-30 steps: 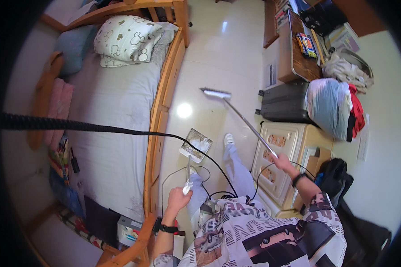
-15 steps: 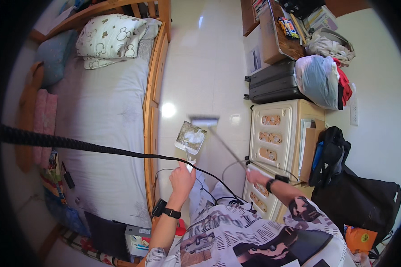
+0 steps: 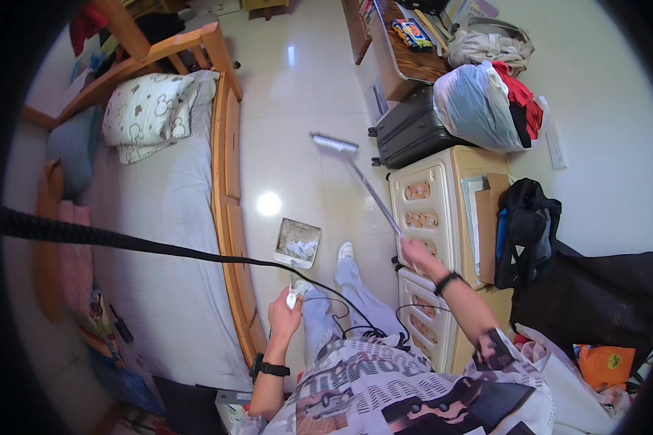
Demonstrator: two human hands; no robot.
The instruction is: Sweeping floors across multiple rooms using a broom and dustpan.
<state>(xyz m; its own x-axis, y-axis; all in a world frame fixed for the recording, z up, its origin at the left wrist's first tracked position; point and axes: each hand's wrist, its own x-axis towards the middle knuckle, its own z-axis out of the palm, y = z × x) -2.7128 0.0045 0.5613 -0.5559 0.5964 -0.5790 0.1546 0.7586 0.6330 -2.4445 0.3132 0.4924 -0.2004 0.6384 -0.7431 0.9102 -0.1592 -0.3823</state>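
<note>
My left hand [image 3: 284, 312] is closed round the white upper end of the handle of a long-handled dustpan [image 3: 296, 262]. The pan stands on the floor in front of my feet, with crumpled white scraps [image 3: 302, 249] and grey dirt in it. My right hand [image 3: 418, 254] grips the pole of a broom [image 3: 374, 193], arm stretched forward. Its wide, flat head [image 3: 335, 143] is ahead of the dustpan and apart from it, over the pale tiles; whether it touches them I cannot tell.
A wooden-framed bed [image 3: 218, 181] runs along the left. On the right stand a cream drawer cabinet [image 3: 453, 170], a dark suitcase [image 3: 406, 130] and a stuffed plastic bag [image 3: 471, 105]. A black cable [image 3: 159, 248] crosses in front of me. My white shoe [image 3: 346, 251] is near the dustpan.
The broom head has gone from close beside the dustpan to farther ahead of it, my right arm reaching forward. My right foot now shows ahead of me. The whole view has shifted.
</note>
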